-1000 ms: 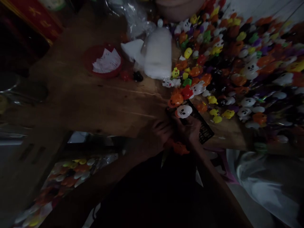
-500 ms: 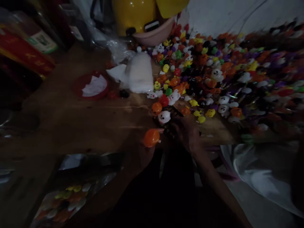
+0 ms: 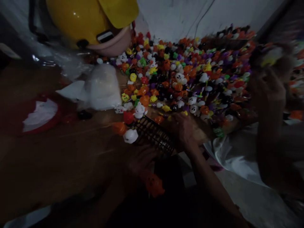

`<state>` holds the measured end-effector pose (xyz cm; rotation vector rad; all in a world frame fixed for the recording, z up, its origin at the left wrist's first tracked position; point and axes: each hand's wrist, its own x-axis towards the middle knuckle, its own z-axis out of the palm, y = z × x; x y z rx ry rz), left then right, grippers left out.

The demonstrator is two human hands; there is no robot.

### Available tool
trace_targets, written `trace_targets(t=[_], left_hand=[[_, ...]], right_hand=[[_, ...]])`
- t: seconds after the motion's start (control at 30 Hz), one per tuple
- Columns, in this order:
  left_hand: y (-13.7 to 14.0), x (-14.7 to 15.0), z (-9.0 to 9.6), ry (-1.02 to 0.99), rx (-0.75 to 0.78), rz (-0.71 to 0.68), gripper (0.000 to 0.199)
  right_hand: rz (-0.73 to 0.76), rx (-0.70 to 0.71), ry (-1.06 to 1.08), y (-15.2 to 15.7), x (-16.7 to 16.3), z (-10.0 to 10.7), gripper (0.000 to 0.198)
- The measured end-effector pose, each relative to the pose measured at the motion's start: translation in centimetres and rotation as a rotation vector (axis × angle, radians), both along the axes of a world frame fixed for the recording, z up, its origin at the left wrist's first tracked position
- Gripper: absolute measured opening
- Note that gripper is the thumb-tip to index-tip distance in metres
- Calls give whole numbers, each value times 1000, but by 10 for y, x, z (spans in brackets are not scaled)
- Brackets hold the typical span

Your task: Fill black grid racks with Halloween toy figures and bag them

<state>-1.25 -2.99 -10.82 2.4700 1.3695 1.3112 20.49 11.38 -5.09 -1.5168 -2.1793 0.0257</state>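
Note:
My left hand (image 3: 142, 158) is low in the middle, its fingers reaching over the near edge of a black plastic grid basket (image 3: 154, 134). An orange pumpkin-shaped toy (image 3: 154, 185) sits by its thumb side and looks held there, though the grip is dark. My right hand (image 3: 186, 128) is right of the basket at the near edge of the toy pile, fingers bent down toward the tabletop. A small yellow toy (image 3: 184, 113) shows at its fingertips; blur hides whether it is gripped. A white round toy (image 3: 130, 136) and an orange toy (image 3: 119, 128) lie left of the basket.
A heap of small coloured toys (image 3: 180, 77) spreads to the wall. A white plastic-wrapped stack (image 3: 104, 87), a red dish (image 3: 58, 115) with white paper and a pink basin (image 3: 111, 46) stand left. Another person's hand (image 3: 270, 82) is at right, near something white and yellow.
The view has turned right. My left hand has moved from beside the basket to its near edge, with the orange toy lower now. My right hand has moved right, off the basket.

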Motion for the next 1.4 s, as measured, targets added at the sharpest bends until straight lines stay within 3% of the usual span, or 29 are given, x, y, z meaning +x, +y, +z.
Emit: trace_targets(t=[0.07, 0.13, 0.33, 0.47, 0.6, 0.7, 0.87, 1.03, 1.13, 1.2, 1.3, 1.4], left_hand=[[11, 8, -5, 101, 99, 44, 29], [18, 11, -9, 203, 76, 138, 32], [14, 5, -13, 285, 29, 134, 37], [12, 3, -18, 272, -24, 176, 43], [17, -1, -26, 312, -16, 147, 42], [20, -3, -29, 326, -66, 128, 44], [24, -3, -32, 305, -20, 114, 45], [27, -5, -37, 304, 30, 123, 49], [29, -2, -45, 270, 103, 149, 46], [30, 2, -49, 224, 153, 185, 39], [28, 11, -47, 169, 184, 248, 31], [26, 21, -41, 112, 214, 329, 26]], right_hand=[[87, -9, -8, 0, -7, 3, 30], [68, 17, -37, 8, -6, 8, 32], [-384, 141, -168, 64, 29, 44, 34], [-531, 4, -268, 92, 32, 63, 39], [-494, -91, -341, 105, 31, 61, 42], [-446, -36, -357, 113, 37, 53, 41], [-353, 97, -292, 111, 37, 47, 33], [-99, 35, -293, 93, 8, 35, 29], [11, -21, -291, 99, 3, 30, 25], [-21, -10, -273, 110, 12, 34, 31], [-171, 122, -182, 131, 31, 45, 41], [-216, 149, -211, 153, 45, 53, 39]])
